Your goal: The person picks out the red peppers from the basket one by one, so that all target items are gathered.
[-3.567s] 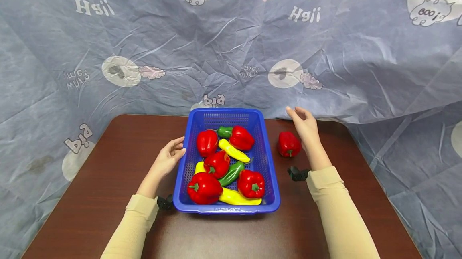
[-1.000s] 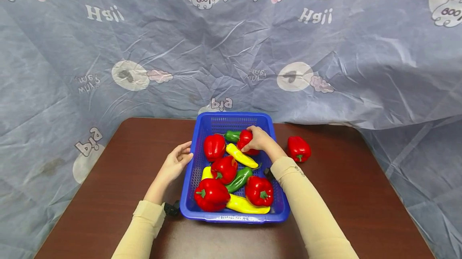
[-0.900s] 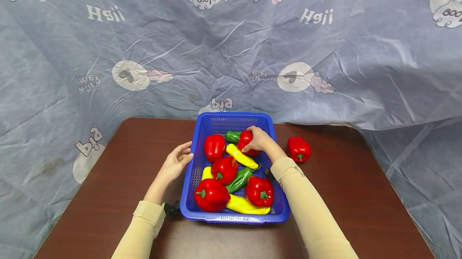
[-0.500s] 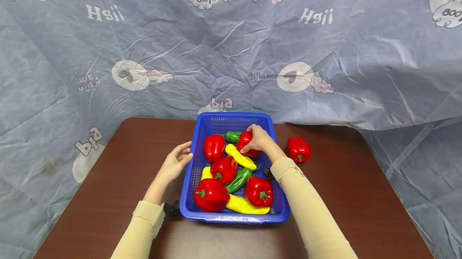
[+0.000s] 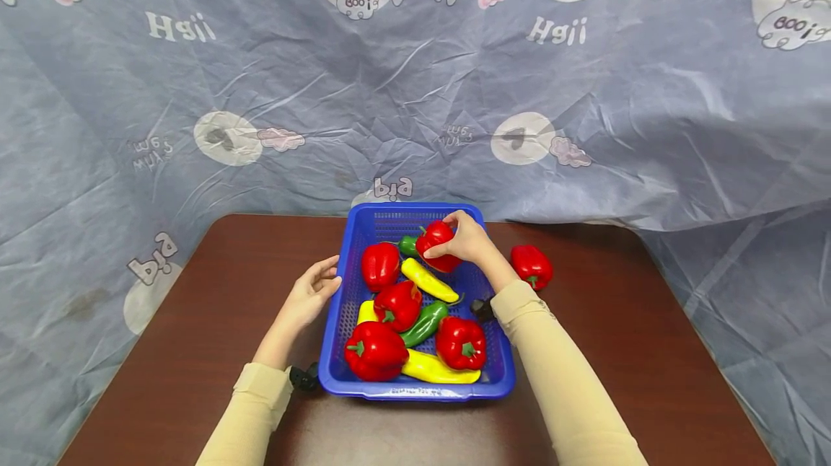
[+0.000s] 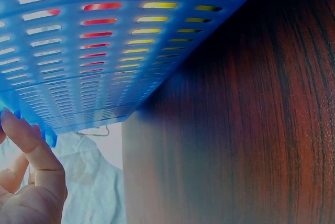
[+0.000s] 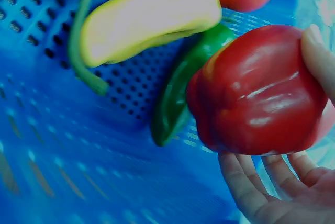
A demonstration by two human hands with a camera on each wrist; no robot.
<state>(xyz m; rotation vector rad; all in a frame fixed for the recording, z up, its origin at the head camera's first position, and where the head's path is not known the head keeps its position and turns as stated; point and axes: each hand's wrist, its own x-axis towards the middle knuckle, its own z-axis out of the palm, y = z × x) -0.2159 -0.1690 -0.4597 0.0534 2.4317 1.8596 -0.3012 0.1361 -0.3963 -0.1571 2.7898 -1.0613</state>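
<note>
In the head view, my right hand (image 5: 469,241) grips a red bell pepper (image 5: 433,241) over the far right part of a blue plastic basket (image 5: 331,340). The right wrist view shows my thumb on one side of that bell pepper (image 7: 256,90) and my fingers along the other. A yellow pepper (image 7: 152,20) and a green pepper (image 7: 178,88) lie below it. My left hand (image 5: 310,294) holds the basket's left rim, its thumb and fingertips right at the edge. In the left wrist view, the slotted basket wall (image 6: 68,72) rises beside this hand (image 6: 36,182).
More red bell peppers (image 5: 375,350) lie in the basket, with a long yellow pepper (image 5: 441,367) by the near wall. Another red bell pepper (image 5: 531,266) sits on the brown table (image 5: 175,350), right of the basket. A patterned grey-blue cloth (image 5: 363,84) hangs behind.
My right hand first reached from beside the basket to the bell pepper inside. Since half a second ago it has raised and turned that pepper, so its stem shows. My left hand stays at the rim.
</note>
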